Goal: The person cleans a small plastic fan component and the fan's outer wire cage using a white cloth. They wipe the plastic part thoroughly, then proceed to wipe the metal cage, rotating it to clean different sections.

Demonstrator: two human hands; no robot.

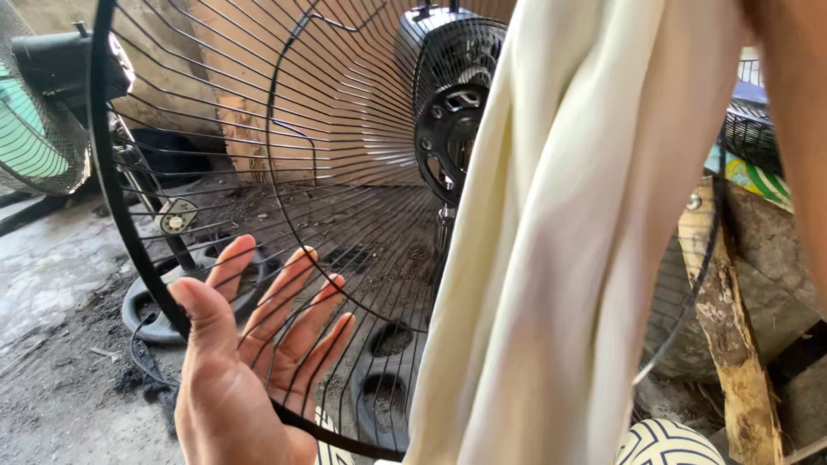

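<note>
You are holding a black wire fan guard [284, 172] up in front of you, its round rim sweeping from the top left of your view down past your left hand [245, 362] and on under the cloth. It is a dished grille of thin metal spokes running out from a hub area toward the rim, with an inner ring crossing them, and it is facing you almost flat-on, tilting a little away at the top. Your left hand is bracing the rim at its lower left: the palm is open toward you, the fingers [289, 297] are spreading out behind the wires, and the thumb [200, 306] is lying over the front of the rim, so the rim is passing between thumb and fingers. The centre of the guard is lying up and to the right of those fingers.

A pale cream cloth [568, 232] is hanging in soft folds in front of the right part of the guard. Your right arm [797, 129] is coming in at the top right edge, but the hand itself is out of frame, so I cannot tell what its fingers are doing; it is probably what is carrying the cloth.

Through the wires, a fan motor head [448, 120] on its stand is standing behind. Black moulded fan bases [383, 379] are lying on the dusty concrete floor [52, 293]. Another fan with green blades [30, 138] is sitting at the left edge, and a rough wooden post [724, 327] is leaning at the right.
</note>
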